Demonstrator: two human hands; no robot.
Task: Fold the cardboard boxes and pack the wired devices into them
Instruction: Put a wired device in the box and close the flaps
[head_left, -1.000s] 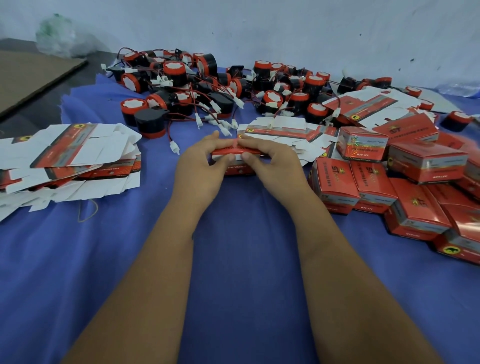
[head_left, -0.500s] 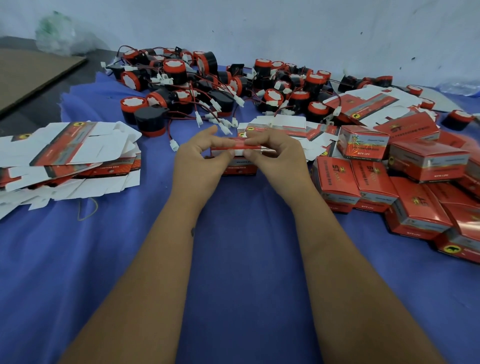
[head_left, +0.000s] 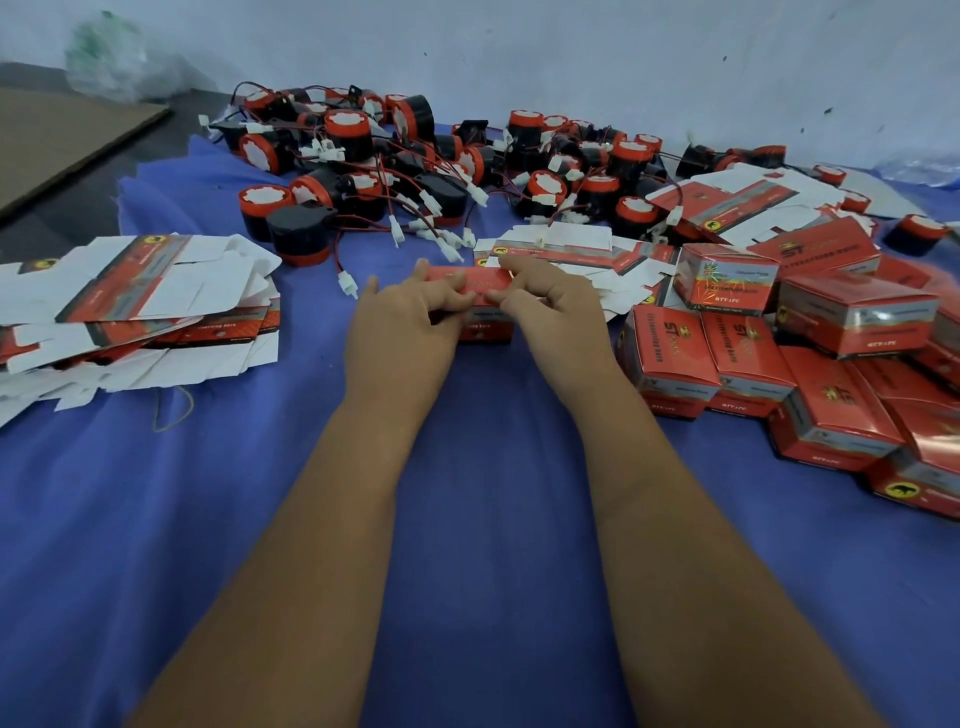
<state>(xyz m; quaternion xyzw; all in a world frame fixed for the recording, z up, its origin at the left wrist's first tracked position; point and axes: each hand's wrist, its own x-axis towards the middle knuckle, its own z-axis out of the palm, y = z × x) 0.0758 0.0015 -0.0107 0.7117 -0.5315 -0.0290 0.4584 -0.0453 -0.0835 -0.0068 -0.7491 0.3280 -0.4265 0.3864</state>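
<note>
While both hands meet at frame centre, the left hand (head_left: 410, 317) grips the red box (head_left: 480, 306). Its right hand (head_left: 550, 306) pinches the lid.

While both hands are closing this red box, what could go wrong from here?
1. Both hands, left hand and right hand, pinch the red box at its top flap; pressing too hard may crease the thin card.
2. Loose white connectors on wires lie just beyond the fingers; one might get dragged along with the box.
3. The finished boxes are piled unevenly on the right; adding one carelessly may make them slide.
</note>
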